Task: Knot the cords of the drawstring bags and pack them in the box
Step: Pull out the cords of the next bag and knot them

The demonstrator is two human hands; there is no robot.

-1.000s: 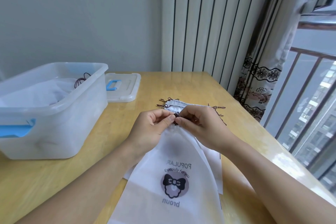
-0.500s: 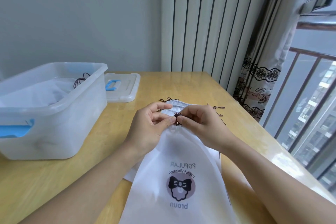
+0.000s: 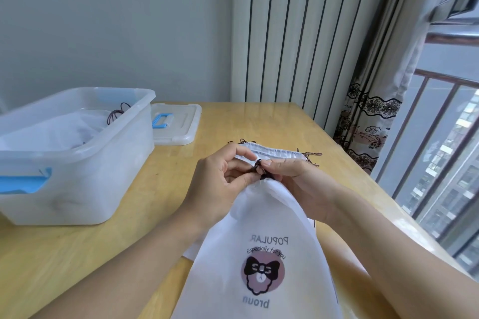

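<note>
You are mid-knot: at frame centre your left hand (image 3: 220,179) and right hand (image 3: 290,172) both pinch the dark cord (image 3: 258,167) at the gathered mouth of the white drawstring bag (image 3: 261,248). Next, I judge, cinch the knot tight, then carry the bag to the box (image 3: 85,163) at left, where 1 or more bags already lie.

A white drawstring bag (image 3: 259,254), below the hands, reads "POPULAR" and "Especially for you". Beneath its bow-wearing bear emblem: "broun".

left hand (image 3: 220,179), right hand (image 3: 290,171), fingertips pinched together
</note>
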